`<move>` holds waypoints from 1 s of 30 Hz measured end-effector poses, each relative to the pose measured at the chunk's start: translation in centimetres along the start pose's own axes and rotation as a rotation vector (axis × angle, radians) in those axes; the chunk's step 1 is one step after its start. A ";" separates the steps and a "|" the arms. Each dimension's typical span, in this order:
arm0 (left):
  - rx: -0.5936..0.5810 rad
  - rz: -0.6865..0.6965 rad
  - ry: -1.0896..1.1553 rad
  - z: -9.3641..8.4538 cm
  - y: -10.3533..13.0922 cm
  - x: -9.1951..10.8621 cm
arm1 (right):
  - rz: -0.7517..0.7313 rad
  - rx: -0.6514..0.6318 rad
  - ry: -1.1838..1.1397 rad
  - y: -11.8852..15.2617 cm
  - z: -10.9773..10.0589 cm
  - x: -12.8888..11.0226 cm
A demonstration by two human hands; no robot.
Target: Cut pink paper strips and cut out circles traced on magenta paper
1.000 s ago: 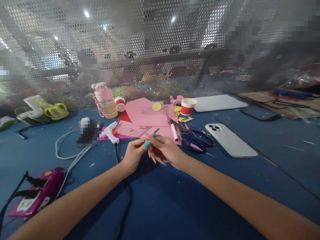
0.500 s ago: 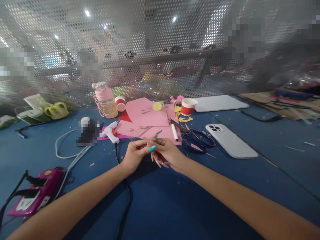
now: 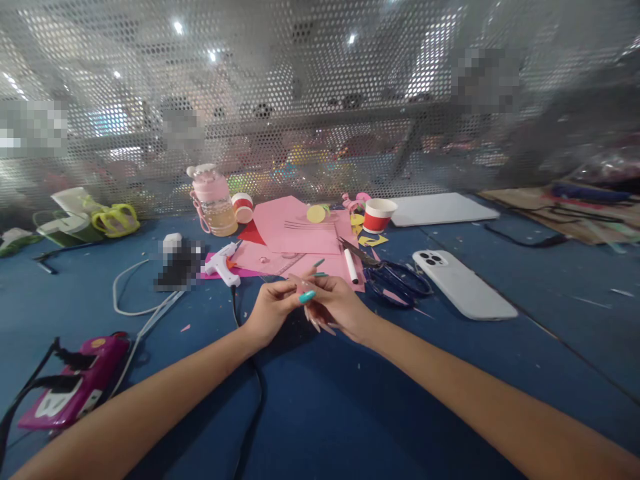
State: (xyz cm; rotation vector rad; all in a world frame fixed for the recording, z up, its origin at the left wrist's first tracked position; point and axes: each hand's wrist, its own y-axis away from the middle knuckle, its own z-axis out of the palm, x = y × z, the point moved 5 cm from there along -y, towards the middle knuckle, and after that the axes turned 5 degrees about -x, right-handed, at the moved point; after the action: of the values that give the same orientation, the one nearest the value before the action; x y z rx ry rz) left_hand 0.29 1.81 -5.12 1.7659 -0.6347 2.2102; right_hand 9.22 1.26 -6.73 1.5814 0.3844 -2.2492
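My left hand (image 3: 273, 310) and my right hand (image 3: 345, 308) meet in front of the pink paper (image 3: 305, 233), fingers bent and pressed together. A teal thumbnail of my left hand lies across the fingers of my right. Something pale pink shows between the fingertips, but I cannot make out whether it is a nail or a small piece. Just left of my hands lies a white glue gun (image 3: 223, 265) with its black cord. To the right are a black-and-white marker (image 3: 351, 265) and scissors (image 3: 395, 277) with dark blue handles.
A white phone (image 3: 465, 283) lies at right, a red-and-white paper cup (image 3: 379, 215) behind the scissors. A pink-lidded bottle (image 3: 215, 203) stands at back left. A purple power strip (image 3: 80, 383) with cables lies near my left forearm. Perforated metal mesh (image 3: 310, 87) borders the table.
The whole view has shifted very slightly. My hands stay joined in nearly the same pose, and the things on the table have not moved.
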 end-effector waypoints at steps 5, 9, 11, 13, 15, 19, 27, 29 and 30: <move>-0.009 -0.034 -0.024 0.0 -0.1 -0.1 | 0.023 0.039 -0.033 -0.1 -0.2 0.5; -0.039 0.020 -0.041 0.1 0.0 -0.1 | -0.014 0.083 -0.054 0.0 -0.3 0.0; 0.028 0.117 -0.078 -0.3 0.1 0.2 | -0.037 0.105 -0.023 0.1 -0.5 -0.4; 0.148 0.205 -0.170 -1.0 0.4 0.5 | -0.033 0.110 0.032 0.2 -0.6 -0.8; 0.216 0.223 -0.286 -1.3 0.6 0.6 | -0.012 0.098 0.080 0.2 -0.6 -0.9; 0.174 0.146 -0.383 -1.0 0.6 0.2 | 0.014 0.080 0.115 0.4 -0.2 -1.0; 0.073 0.070 -0.352 -0.6 0.4 -0.4 | 0.048 0.039 0.199 0.2 -0.4 -0.3; 0.084 0.059 -0.376 -0.7 0.5 -0.4 | 0.026 0.021 0.251 0.2 -0.6 -0.4; 0.092 0.053 -0.383 -0.7 0.5 -0.4 | -0.009 0.020 0.293 0.2 -0.7 -0.5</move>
State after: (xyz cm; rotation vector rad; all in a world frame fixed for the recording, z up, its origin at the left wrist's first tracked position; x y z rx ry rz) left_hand -0.43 1.75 -5.69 2.2716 -0.6704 1.9732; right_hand 10.11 1.43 -6.47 1.9285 0.4478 -2.0349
